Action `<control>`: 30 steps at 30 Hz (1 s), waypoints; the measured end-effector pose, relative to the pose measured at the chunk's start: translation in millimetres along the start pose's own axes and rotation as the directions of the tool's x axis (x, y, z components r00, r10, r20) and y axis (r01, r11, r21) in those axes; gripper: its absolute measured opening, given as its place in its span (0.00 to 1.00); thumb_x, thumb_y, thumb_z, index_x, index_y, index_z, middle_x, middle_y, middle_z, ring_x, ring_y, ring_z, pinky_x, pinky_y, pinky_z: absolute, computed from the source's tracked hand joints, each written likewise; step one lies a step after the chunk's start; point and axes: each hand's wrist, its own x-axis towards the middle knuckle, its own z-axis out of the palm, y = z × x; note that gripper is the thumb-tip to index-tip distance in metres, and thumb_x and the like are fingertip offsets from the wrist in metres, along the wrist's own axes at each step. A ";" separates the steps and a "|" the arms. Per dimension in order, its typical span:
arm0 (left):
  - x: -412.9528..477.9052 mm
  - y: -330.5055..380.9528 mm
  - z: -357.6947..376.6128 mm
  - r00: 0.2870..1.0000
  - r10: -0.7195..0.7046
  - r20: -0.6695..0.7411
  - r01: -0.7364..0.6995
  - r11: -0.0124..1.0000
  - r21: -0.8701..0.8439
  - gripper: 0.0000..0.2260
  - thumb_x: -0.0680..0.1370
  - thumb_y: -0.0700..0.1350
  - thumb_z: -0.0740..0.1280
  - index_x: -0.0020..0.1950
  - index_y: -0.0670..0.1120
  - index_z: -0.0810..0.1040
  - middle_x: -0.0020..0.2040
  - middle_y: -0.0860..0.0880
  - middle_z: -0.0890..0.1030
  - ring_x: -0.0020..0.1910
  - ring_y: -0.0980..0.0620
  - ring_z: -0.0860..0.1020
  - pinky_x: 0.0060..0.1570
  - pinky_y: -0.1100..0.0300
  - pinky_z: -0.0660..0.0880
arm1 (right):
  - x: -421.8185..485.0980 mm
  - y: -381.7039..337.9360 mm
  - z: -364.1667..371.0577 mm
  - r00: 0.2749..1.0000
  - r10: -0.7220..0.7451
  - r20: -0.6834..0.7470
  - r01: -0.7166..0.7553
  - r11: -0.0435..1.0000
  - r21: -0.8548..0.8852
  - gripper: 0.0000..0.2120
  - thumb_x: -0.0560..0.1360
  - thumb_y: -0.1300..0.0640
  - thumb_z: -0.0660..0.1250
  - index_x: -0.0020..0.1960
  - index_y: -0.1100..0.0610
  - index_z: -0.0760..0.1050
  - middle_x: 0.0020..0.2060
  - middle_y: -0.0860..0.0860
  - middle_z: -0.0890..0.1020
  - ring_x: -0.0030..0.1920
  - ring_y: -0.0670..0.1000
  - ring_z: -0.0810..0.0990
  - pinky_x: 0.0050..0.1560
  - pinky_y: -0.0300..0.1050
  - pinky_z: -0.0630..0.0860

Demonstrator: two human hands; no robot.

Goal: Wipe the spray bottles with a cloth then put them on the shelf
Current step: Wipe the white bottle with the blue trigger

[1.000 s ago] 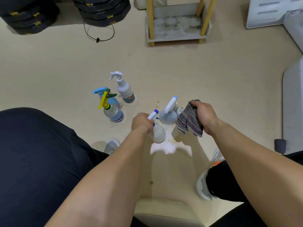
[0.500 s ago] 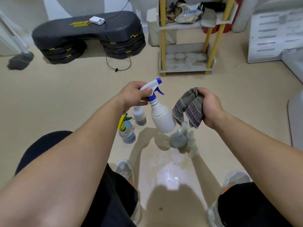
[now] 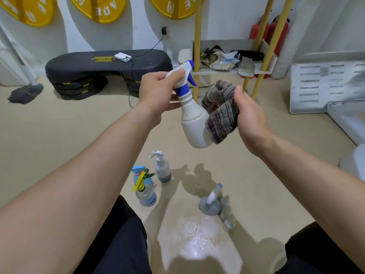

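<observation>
The left hand [image 3: 158, 91] grips a white spray bottle [image 3: 194, 123] by its neck and blue-and-white trigger head, fingers curled round it, and holds it in the air at the middle of the scene, tilted with its base towards the right. The right hand [image 3: 248, 113] holds a bunched striped cloth [image 3: 221, 113], thumb over the top, and presses it against the right side of the bottle's body. Far behind them stands the shelf [image 3: 233, 44] on yellow poles, its white tray holding rags and crumpled bags. On the floor near the person stand more bottles: a clear one with a white trigger [image 3: 162, 169], a blue one [image 3: 142, 175] just left of it, and nearer, one with a yellow-green trigger [image 3: 146, 196]. To the right sit a grey-based sprayer [image 3: 210, 202] and, touching or just beside it, a small blurred clear bottle [image 3: 227, 212]. A wet patch [image 3: 197, 240] shines on the floor nearest the person. A black step platform [image 3: 106, 64] lies far left.
</observation>
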 end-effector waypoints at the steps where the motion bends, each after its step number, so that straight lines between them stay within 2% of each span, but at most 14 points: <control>1: 3.4 2.3 0.4 1.000 -0.003 -0.026 0.002 1.000 -0.020 0.10 0.79 0.48 0.71 0.41 0.43 0.81 0.35 0.49 0.82 0.30 0.50 0.82 0.36 0.53 0.83 | 0.8 0.3 1.1 1.000 -0.001 -0.017 0.001 1.000 0.002 0.27 0.79 0.36 0.56 0.67 0.52 0.77 0.60 0.45 0.82 0.61 0.44 0.80 0.69 0.46 0.72; 3: 8.3 3.2 -0.1 0.996 -0.041 -0.078 0.035 0.997 -0.073 0.10 0.78 0.48 0.72 0.40 0.43 0.81 0.34 0.49 0.83 0.31 0.49 0.82 0.33 0.57 0.80 | 10.7 11.6 -1.9 0.999 0.037 -0.026 -0.035 0.997 0.070 0.34 0.70 0.29 0.59 0.66 0.51 0.79 0.61 0.49 0.83 0.63 0.50 0.80 0.71 0.55 0.71; 4: 10.3 2.5 0.1 0.993 -0.072 -0.096 0.061 0.993 -0.104 0.10 0.78 0.48 0.72 0.40 0.44 0.81 0.35 0.48 0.83 0.31 0.49 0.82 0.32 0.58 0.80 | 14.5 15.1 -2.5 0.999 0.036 -0.019 -0.035 0.997 0.062 0.32 0.71 0.30 0.59 0.65 0.49 0.80 0.61 0.49 0.83 0.64 0.51 0.80 0.71 0.55 0.71; 7: 14.1 -4.2 5.9 0.988 -0.124 -0.092 0.109 0.983 -0.150 0.09 0.78 0.48 0.72 0.41 0.43 0.82 0.34 0.47 0.83 0.29 0.49 0.81 0.32 0.58 0.80 | 12.2 20.0 8.0 0.992 -0.104 0.069 0.106 0.994 -0.028 0.19 0.84 0.43 0.53 0.66 0.47 0.77 0.63 0.43 0.80 0.67 0.44 0.76 0.73 0.46 0.68; 9: 13.0 -11.2 14.5 0.987 -0.141 -0.079 0.128 0.980 -0.151 0.09 0.78 0.47 0.71 0.42 0.43 0.82 0.31 0.49 0.81 0.28 0.48 0.80 0.32 0.58 0.80 | 6.9 26.8 18.2 0.956 -0.212 0.204 0.249 0.953 -0.175 0.22 0.84 0.43 0.50 0.73 0.48 0.71 0.69 0.42 0.76 0.71 0.41 0.71 0.74 0.43 0.65; 11: 14.1 -16.4 21.0 0.986 -0.146 -0.079 0.135 0.982 -0.130 0.09 0.78 0.47 0.71 0.42 0.42 0.82 0.34 0.47 0.81 0.30 0.47 0.79 0.30 0.59 0.79 | 5.1 34.0 25.2 0.901 -0.284 0.329 0.411 0.803 -0.431 0.27 0.82 0.42 0.49 0.78 0.49 0.65 0.74 0.43 0.71 0.73 0.43 0.67 0.73 0.42 0.62; 14: 18.3 -21.6 23.5 0.980 -0.161 -0.116 0.147 0.982 -0.122 0.09 0.79 0.47 0.70 0.43 0.42 0.82 0.37 0.44 0.81 0.31 0.46 0.80 0.29 0.59 0.79 | 5.1 37.6 27.7 0.859 -0.263 0.439 0.511 0.456 -0.729 0.34 0.80 0.39 0.44 0.82 0.52 0.53 0.78 0.49 0.63 0.73 0.53 0.65 0.73 0.48 0.62; 17: 24.5 -19.9 19.1 0.964 -0.210 -0.163 0.177 0.965 -0.196 0.07 0.79 0.44 0.70 0.45 0.42 0.81 0.37 0.44 0.82 0.29 0.47 0.81 0.31 0.56 0.82 | -2.2 46.0 32.3 0.813 -0.307 0.495 0.538 0.069 -0.840 0.35 0.80 0.40 0.46 0.82 0.58 0.53 0.78 0.58 0.62 0.63 0.63 0.70 0.68 0.56 0.67; 19: 27.2 -19.9 15.1 0.957 -0.227 -0.182 0.184 0.957 -0.223 0.07 0.79 0.44 0.69 0.45 0.42 0.81 0.36 0.44 0.82 0.27 0.48 0.81 0.30 0.55 0.82 | -7.4 55.1 30.3 0.778 -0.351 0.521 0.547 -0.029 -0.837 0.31 0.82 0.44 0.52 0.80 0.58 0.58 0.77 0.60 0.65 0.56 0.64 0.72 0.64 0.57 0.69; 23: 26.6 -20.0 17.5 0.964 -0.216 -0.157 0.177 0.957 -0.227 0.09 0.80 0.45 0.69 0.42 0.42 0.80 0.33 0.45 0.80 0.25 0.49 0.79 0.29 0.58 0.80 | 1.5 56.2 15.1 0.774 -0.406 0.486 0.520 -0.029 -0.854 0.29 0.82 0.45 0.53 0.80 0.54 0.59 0.77 0.56 0.66 0.57 0.64 0.72 0.66 0.58 0.69; 24: 26.6 -20.0 20.9 0.967 -0.210 -0.146 0.173 0.958 -0.230 0.09 0.79 0.45 0.70 0.41 0.42 0.80 0.33 0.45 0.80 0.27 0.48 0.78 0.30 0.58 0.81 | 7.4 51.8 13.8 0.799 -0.407 0.442 0.499 0.040 -0.866 0.29 0.82 0.44 0.51 0.81 0.53 0.58 0.77 0.55 0.66 0.59 0.63 0.73 0.66 0.58 0.70; 27: 21.4 -18.5 34.8 0.980 -0.173 -0.099 0.150 0.966 -0.210 0.09 0.79 0.45 0.70 0.42 0.42 0.80 0.38 0.44 0.81 0.33 0.47 0.80 0.34 0.56 0.83 | 19.4 41.6 10.8 0.909 -0.322 0.264 0.378 0.376 -0.846 0.28 0.83 0.43 0.47 0.81 0.51 0.57 0.77 0.50 0.66 0.69 0.60 0.70 0.68 0.55 0.67; 28: 19.8 -17.5 39.0 0.984 -0.157 -0.084 0.138 0.971 -0.196 0.09 0.79 0.45 0.70 0.41 0.43 0.81 0.39 0.44 0.82 0.34 0.47 0.81 0.35 0.55 0.84 | 21.1 41.9 8.8 0.922 -0.300 0.244 0.354 0.405 -0.843 0.28 0.83 0.43 0.48 0.81 0.50 0.56 0.77 0.49 0.66 0.70 0.59 0.69 0.68 0.54 0.67; 30: 16.9 -16.2 42.7 0.985 -0.150 -0.087 0.132 0.973 -0.190 0.09 0.80 0.45 0.69 0.41 0.43 0.81 0.39 0.44 0.82 0.33 0.48 0.82 0.36 0.54 0.84 | 20.6 41.1 6.3 0.913 -0.287 0.288 0.382 0.363 -0.850 0.32 0.80 0.39 0.52 0.81 0.49 0.53 0.76 0.49 0.65 0.67 0.60 0.70 0.66 0.55 0.70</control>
